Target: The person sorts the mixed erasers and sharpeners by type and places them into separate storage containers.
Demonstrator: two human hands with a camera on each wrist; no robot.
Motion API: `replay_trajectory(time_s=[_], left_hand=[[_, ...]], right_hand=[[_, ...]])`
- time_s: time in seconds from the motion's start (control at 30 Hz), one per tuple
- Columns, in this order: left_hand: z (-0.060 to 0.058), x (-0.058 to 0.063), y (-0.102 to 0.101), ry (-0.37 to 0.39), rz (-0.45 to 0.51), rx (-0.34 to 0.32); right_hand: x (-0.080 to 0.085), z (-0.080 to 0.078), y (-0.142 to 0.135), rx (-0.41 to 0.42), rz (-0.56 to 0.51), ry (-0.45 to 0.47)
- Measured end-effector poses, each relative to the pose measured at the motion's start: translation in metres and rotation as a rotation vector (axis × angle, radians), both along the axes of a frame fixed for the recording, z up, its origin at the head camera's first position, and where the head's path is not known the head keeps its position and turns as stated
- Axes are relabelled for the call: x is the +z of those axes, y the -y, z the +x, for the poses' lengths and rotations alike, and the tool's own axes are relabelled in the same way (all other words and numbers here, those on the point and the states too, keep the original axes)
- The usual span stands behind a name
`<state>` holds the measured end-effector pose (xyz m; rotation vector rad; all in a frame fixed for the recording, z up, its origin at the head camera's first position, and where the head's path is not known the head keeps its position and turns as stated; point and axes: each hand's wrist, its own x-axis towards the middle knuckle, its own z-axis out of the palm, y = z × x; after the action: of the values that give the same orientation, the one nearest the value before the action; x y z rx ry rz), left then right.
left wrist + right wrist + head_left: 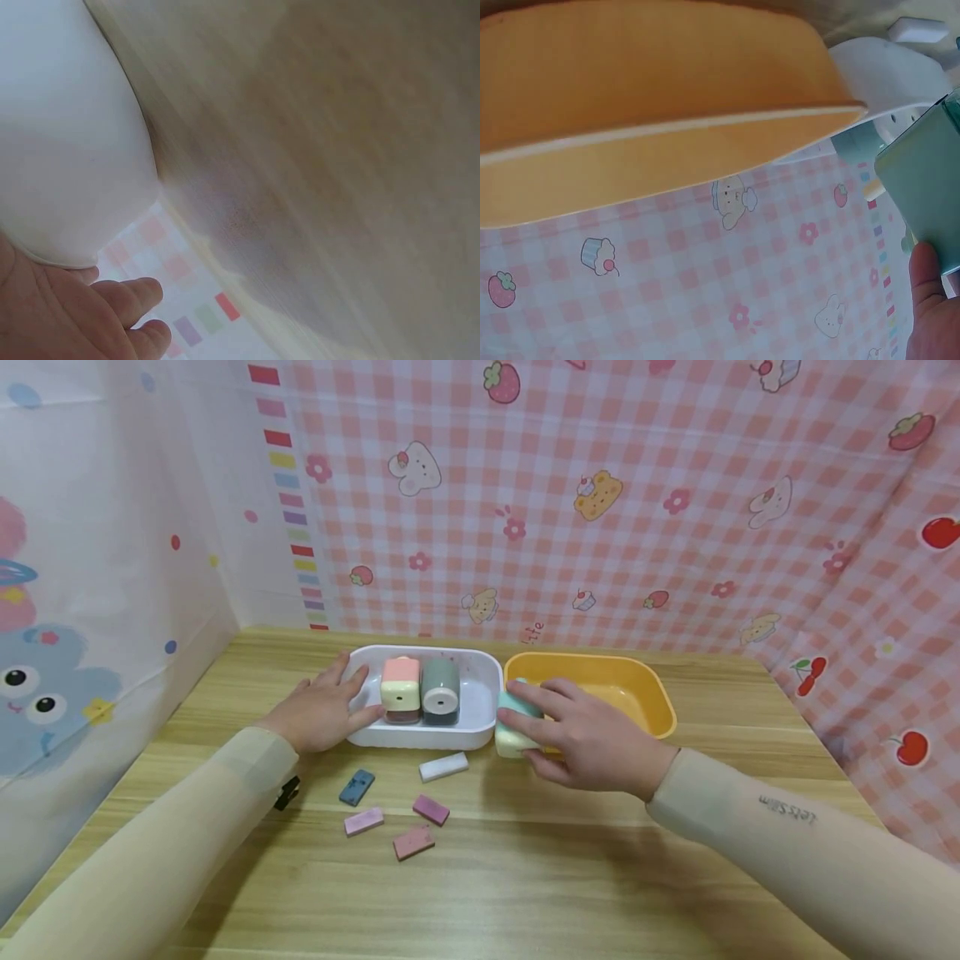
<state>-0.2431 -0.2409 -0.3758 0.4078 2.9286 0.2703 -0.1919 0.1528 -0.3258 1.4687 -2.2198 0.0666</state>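
My right hand [588, 731] holds a mint-green and cream pencil sharpener [517, 727] over the space between the white bin [420, 739] and the yellow bin [660, 714]. In the right wrist view its green side [922, 169] shows beside the fingertips. At the white bin's left end, my left hand [318, 706] rests on the rim with its fingers spread. Inside that bin stand a pink-and-cream pencil sharpener [401, 685] and a grey-green one [440, 689], side by side. The left wrist view has the bin's white wall [67, 135] above my fingers.
In front of the white bin lie several small erasers: a white one [443, 767], a blue one [357, 787], a light pink one [363, 821], a magenta one [431, 810] and a salmon one [414, 842]. A checked cloth [525, 552] hangs behind the wooden table [562, 877].
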Motion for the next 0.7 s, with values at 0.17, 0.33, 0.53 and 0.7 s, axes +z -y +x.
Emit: replay_trajectory(time_s=[0.17,0.33,0.53,0.7], left_hand=[[0.000,0.000,0.000,-0.001,-0.001,-0.001],[0.000,0.001,0.000,0.000,-0.003,-0.003],[0.000,0.000,0.000,0.002,-0.006,-0.002],[-0.001,0.000,0.000,0.004,-0.003,-0.003]], right_hand=[[0.004,-0.007,0.004,-0.027,0.017,0.017],[0.007,-0.017,0.009,-0.025,0.002,0.027],[0.011,-0.029,0.020,-0.037,-0.010,0.053],[0.011,-0.043,0.029,-0.063,0.006,0.051]])
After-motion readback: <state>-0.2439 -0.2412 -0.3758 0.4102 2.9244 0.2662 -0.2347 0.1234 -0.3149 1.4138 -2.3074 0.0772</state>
